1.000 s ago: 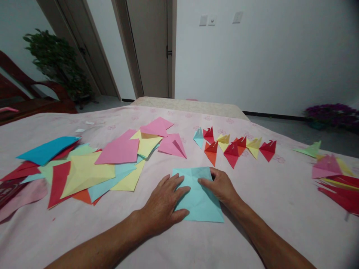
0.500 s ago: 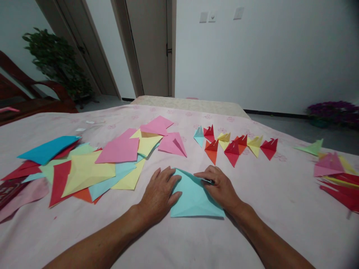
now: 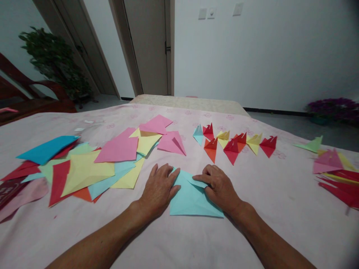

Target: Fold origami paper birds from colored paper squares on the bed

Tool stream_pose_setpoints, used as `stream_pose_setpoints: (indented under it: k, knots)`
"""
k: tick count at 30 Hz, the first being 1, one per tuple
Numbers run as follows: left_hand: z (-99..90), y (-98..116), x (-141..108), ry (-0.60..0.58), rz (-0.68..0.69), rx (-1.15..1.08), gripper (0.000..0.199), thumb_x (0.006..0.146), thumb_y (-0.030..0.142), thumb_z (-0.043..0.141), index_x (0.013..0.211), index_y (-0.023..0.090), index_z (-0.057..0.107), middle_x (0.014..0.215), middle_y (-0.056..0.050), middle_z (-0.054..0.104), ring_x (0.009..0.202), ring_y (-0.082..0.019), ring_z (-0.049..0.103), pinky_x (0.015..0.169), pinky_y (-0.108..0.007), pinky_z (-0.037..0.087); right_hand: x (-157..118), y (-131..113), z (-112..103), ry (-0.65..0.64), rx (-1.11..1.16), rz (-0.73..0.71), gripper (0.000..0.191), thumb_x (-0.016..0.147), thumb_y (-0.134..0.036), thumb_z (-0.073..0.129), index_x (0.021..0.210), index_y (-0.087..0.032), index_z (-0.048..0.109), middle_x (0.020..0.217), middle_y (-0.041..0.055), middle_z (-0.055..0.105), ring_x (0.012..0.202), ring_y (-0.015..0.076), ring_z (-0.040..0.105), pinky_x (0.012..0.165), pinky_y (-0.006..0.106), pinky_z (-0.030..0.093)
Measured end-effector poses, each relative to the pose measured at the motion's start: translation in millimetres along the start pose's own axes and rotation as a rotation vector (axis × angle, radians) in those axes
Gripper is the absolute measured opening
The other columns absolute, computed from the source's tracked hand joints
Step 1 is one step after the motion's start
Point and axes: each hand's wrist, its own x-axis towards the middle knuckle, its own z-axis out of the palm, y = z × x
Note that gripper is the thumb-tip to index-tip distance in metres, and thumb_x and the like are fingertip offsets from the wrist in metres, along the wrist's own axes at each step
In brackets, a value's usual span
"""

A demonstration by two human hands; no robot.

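Note:
A light blue sheet of paper (image 3: 193, 201) lies on the pink cloth in front of me, its upper right edge folded inward. My left hand (image 3: 160, 186) rests on the sheet's upper left part with its fingers apart. At the right, my right hand (image 3: 220, 186) has its fingers bent round the folded edge, pinching a flap between thumb and fingers. Its index finger points left over the fold.
Colored sheets (image 3: 91, 170) are spread at the left. Several folded paper cranes (image 3: 232, 149) stand beyond my right hand. More folded paper (image 3: 328, 162) lies at the far right. The table has a patterned cloth (image 3: 269, 224).
The flap at the upper right of the light blue sheet now shows folded over further to the left. A dark item seen by my right hand earlier no longer shows.

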Motion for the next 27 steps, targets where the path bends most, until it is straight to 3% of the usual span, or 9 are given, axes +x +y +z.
stream_pose_setpoints:
  k: [6,10,14,18,22,24,27]
  knots:
    - [1.1,-4.5,1.4,0.001,-0.007,0.027,0.051,0.094,0.039,0.054,0.142,0.024,0.047,0.140,-0.016,0.048,0.133,-0.033,0.040,0.112,-0.058,0.028,-3.2,-10.5,-13.7,-0.051,-0.151,-0.064,0.045,0.063,0.000,0.053,0.096,-0.021,0.073,0.090,0.0070,0.059,0.090,0.0232,0.047,0.078,0.037,0.037]
    - [4.4,-13.1,2.4,0.013,0.000,0.031,0.049,0.096,0.041,0.047,0.144,0.028,0.045,0.149,-0.015,0.042,0.141,-0.036,0.032,0.112,-0.060,0.026,-1.5,-17.0,-21.8,-0.160,-0.213,-0.137,0.037,0.070,0.004,0.051,0.089,-0.020,0.072,0.090,0.0069,0.066,0.094,0.0230,0.051,0.082,0.037,0.037]
    - [6.2,-22.4,4.6,0.032,-0.007,-0.001,0.044,0.099,0.038,0.041,0.142,0.033,0.047,0.150,-0.012,0.043,0.141,-0.033,0.034,0.112,-0.059,0.027,-0.5,-32.5,-28.8,-0.293,-0.279,-0.076,0.027,0.077,0.000,0.051,0.081,-0.017,0.071,0.085,0.0095,0.067,0.087,0.0225,0.057,0.082,0.037,0.039]
    - [9.8,-32.4,7.7,0.047,-0.002,-0.062,0.040,0.101,0.035,0.038,0.138,0.035,0.053,0.149,-0.010,0.045,0.142,-0.030,0.034,0.113,-0.057,0.027,-9.1,-63.6,-32.6,-0.320,-0.249,0.007,0.025,0.082,-0.013,0.056,0.102,-0.018,0.069,0.098,0.0108,0.069,0.093,0.0256,0.060,0.090,0.041,0.041]
    - [15.4,-38.7,8.9,0.065,0.008,-0.086,0.039,0.100,0.033,0.040,0.137,0.035,0.053,0.151,-0.008,0.044,0.143,-0.028,0.032,0.114,-0.056,0.026,-20.5,-88.8,-19.6,-0.317,-0.173,-0.072,0.046,0.084,-0.024,0.060,0.130,-0.022,0.055,0.124,0.0105,0.063,0.114,0.0293,0.056,0.099,0.045,0.040]
    - [17.0,-39.8,8.6,0.067,0.009,-0.080,0.039,0.101,0.033,0.040,0.138,0.035,0.053,0.151,-0.008,0.043,0.144,-0.028,0.031,0.114,-0.056,0.026,-22.5,-91.4,-10.8,-0.313,-0.217,-0.112,0.044,0.085,-0.016,0.057,0.129,-0.020,0.056,0.131,0.0120,0.061,0.118,0.0291,0.055,0.100,0.045,0.041]
    - [16.5,-39.4,8.0,0.063,0.005,-0.078,0.040,0.100,0.032,0.040,0.138,0.034,0.053,0.151,-0.010,0.043,0.144,-0.029,0.031,0.115,-0.057,0.026,-21.9,-80.7,-6.2,-0.284,-0.280,-0.119,0.035,0.085,-0.005,0.054,0.116,-0.017,0.064,0.123,0.0135,0.066,0.110,0.0262,0.061,0.094,0.042,0.047]
